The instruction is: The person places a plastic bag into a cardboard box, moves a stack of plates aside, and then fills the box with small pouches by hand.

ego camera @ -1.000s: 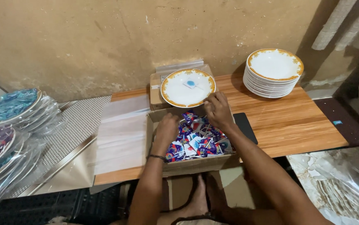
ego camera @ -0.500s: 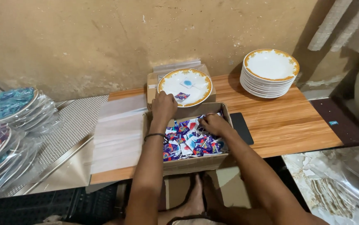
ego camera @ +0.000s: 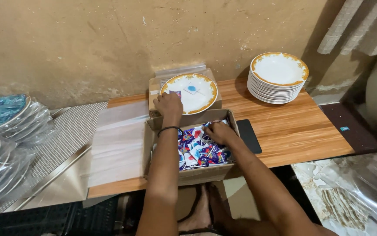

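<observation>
The left hand (ego camera: 169, 105) was held over the near rim of a plate (ego camera: 196, 91), and a small dark sachet (ego camera: 177, 93) was seen at its fingertips, lying on or just above the plate; whether the grip was closed on that sachet could not be told. Two more sachets, one pale and one with a blue spot, were seen on the white middle of the plate. The plate, gold-rimmed, was set on a small carton (ego camera: 158, 85) against the wall.

The right hand (ego camera: 219, 132) was sunk into an open box (ego camera: 192, 175) of sachets (ego camera: 197, 150), blue, red and white, with its fingers curled down among them; what, if anything, was gripped there was hidden. The box was placed at the front edge of the table (ego camera: 284, 126), just before the plate.

A stack of plates (ego camera: 278, 78) of the same kind was stood well apart at the right rear of the table. A dark flat phone (ego camera: 249, 135) was laid just beside the box on its right, and clear plastic bags (ego camera: 118, 144) were piled on its left. Wrapped plates (ego camera: 5, 118) were stacked at the far left.
</observation>
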